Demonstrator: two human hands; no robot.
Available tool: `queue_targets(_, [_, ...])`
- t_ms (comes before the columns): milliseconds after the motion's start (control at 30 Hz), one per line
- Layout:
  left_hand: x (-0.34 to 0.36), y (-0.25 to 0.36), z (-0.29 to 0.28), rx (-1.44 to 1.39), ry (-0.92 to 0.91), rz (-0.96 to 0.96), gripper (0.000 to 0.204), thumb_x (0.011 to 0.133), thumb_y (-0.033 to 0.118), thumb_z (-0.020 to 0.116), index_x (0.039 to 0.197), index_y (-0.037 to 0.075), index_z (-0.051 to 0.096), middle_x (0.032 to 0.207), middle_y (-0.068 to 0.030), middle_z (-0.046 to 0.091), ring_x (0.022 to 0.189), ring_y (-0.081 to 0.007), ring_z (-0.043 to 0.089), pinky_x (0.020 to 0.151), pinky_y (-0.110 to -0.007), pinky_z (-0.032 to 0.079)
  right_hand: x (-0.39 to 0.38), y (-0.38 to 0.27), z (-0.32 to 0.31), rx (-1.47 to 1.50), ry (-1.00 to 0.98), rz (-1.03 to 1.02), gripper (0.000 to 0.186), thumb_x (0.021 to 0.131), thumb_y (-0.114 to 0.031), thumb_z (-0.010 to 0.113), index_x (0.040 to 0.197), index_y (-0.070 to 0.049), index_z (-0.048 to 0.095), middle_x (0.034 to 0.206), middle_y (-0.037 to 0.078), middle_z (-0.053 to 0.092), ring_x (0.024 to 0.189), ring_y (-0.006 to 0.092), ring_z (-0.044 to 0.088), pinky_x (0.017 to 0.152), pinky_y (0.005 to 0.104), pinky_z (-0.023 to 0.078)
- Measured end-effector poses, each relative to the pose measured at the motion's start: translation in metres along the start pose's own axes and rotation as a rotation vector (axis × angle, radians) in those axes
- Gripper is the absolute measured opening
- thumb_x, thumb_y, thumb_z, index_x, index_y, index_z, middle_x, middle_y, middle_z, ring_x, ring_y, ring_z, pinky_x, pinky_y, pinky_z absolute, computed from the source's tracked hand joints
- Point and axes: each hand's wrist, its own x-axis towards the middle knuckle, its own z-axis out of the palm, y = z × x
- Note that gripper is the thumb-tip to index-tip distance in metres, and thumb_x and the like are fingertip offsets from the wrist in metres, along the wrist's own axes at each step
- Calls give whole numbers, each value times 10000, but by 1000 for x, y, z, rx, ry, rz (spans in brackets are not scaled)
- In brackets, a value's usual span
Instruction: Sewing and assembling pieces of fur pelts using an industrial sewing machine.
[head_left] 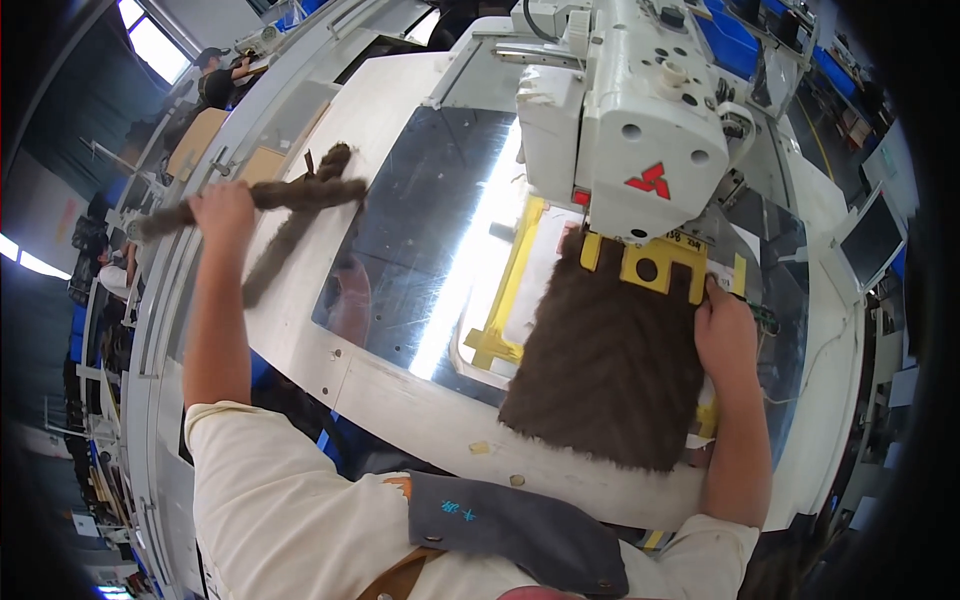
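My left hand (222,205) grips a long brown fur strip (170,220) above the white tabletop (375,90). A second fur strip (280,258) lies crossed beneath it. My right hand (725,330) has curled fingers at the right edge of a large brown fur piece (610,370), touching near a yellow template (660,270); exactly what they grip is hidden. The fur piece lies below the template, under the head of a white sewing machine (650,140), over a yellow-taped frame (520,260) on the shiny plate (395,250).
A monitor (868,235) stands at the right. Rails (215,160) and tan boards (195,140) run along the left. A person in a cap (215,85) works at the upper left, another in white (115,275) farther left. Blue bins (730,35) sit behind the machine.
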Motion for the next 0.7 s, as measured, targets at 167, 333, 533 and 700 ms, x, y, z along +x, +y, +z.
queue_targets(167, [-3,-28,-94,355,540,-6,150,903,183,623,947,191,766,1145,-23,667,1227,-230,560,1176,-589,286,5,0,4,6,-5,-11,398,920,-111,549,1272,30,670,892,273,703,860,444,691,792,537,544])
queue_targets(333, [-29,12,-172,471,691,-31,105,887,196,685,945,205,772,1135,-5,687,1268,-216,578,1199,-576,280,5,1,1,44,6,-24,397,923,-115,546,1272,27,672,911,285,699,873,461,680,808,537,542])
queue_targets(533, [5,26,-142,244,207,146,146,877,144,632,933,128,766,1024,-82,737,1110,-287,672,1097,-521,436,6,0,-1,84,18,-21,387,926,-119,550,1263,16,683,953,293,700,910,466,674,841,544,532])
queue_targets(700, [-43,31,-165,-251,110,363,198,812,73,583,943,32,725,989,-168,718,1006,-369,678,938,-465,501,1,-2,-14,83,-42,19,373,938,-145,576,1258,12,688,994,283,695,939,458,670,856,529,533])
